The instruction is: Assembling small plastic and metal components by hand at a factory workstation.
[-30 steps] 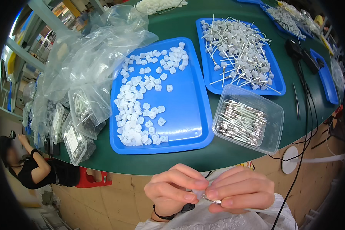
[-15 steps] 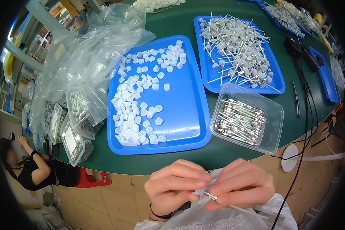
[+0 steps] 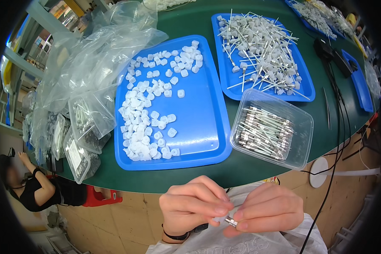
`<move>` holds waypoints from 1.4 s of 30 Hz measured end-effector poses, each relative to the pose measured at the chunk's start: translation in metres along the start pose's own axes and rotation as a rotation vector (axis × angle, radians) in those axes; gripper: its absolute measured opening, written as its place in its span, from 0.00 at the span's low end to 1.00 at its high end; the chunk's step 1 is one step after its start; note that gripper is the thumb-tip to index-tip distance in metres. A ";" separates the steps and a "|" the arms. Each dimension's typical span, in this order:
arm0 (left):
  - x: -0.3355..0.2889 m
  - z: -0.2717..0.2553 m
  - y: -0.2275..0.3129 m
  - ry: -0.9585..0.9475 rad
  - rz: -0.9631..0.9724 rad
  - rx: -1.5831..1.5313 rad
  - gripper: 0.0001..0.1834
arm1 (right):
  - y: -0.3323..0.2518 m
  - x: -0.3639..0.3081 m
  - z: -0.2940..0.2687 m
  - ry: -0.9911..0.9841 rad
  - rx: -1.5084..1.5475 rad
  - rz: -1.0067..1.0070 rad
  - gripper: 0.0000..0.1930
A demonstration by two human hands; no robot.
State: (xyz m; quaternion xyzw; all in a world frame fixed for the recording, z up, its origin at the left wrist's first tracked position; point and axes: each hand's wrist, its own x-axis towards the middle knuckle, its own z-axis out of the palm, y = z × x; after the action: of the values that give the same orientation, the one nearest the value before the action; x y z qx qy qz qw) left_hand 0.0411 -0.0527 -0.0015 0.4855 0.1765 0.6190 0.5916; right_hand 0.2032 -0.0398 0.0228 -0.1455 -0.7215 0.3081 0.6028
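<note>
- White plastic, small and milky, peeks out as a little piece (image 3: 217, 219) in our left hand (image 3: 194, 203), its fingers bent close and pinching it; our head view shows only its edge.
- Shiny metal tips the slim fitting (image 3: 231, 221) in our right hand (image 3: 269, 209), thumb and fingers closed around it, hiding most of its length.
- Compared with half a second ago, less of the piece and of the bright metal shows between our fingertips. We judge the two parts to be closer together, though we cannot tell whether they are joined.
- Both parts sit in front of our chest, just off the green table (image 3: 165, 180).
- Smooth, glossy blue makes up the near tray (image 3: 197, 114), strewn with rounded, cube-like white pieces (image 3: 137, 103).
- Clear, stiff plastic forms the box (image 3: 299, 142) of straight, metal-ended rods (image 3: 264, 133).
- Behind it, a second blue tray (image 3: 227, 72) bears tangled rods with pale, blocky heads (image 3: 262, 55).
- Thin, crinkled film gives the bag (image 3: 89, 63) on our left its soft folds.
</note>
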 end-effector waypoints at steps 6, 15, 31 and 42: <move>-0.002 0.005 -0.006 0.002 0.015 -0.108 0.13 | 0.000 -0.005 0.002 0.027 0.044 -0.020 0.18; 0.000 0.011 -0.007 0.013 0.045 -0.050 0.12 | -0.001 -0.008 0.002 0.078 0.076 -0.012 0.19; -0.006 0.030 0.011 0.179 -0.058 0.093 0.20 | -0.005 -0.006 -0.002 0.317 0.876 0.818 0.07; -0.004 0.028 0.007 0.087 -0.125 0.084 0.10 | -0.009 -0.009 -0.008 0.290 0.898 0.924 0.05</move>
State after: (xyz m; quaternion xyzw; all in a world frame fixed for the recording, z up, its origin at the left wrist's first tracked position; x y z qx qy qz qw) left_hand 0.0589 -0.0675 0.0154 0.4708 0.2577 0.5935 0.5998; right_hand 0.2139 -0.0500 0.0224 -0.2145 -0.2976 0.7835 0.5016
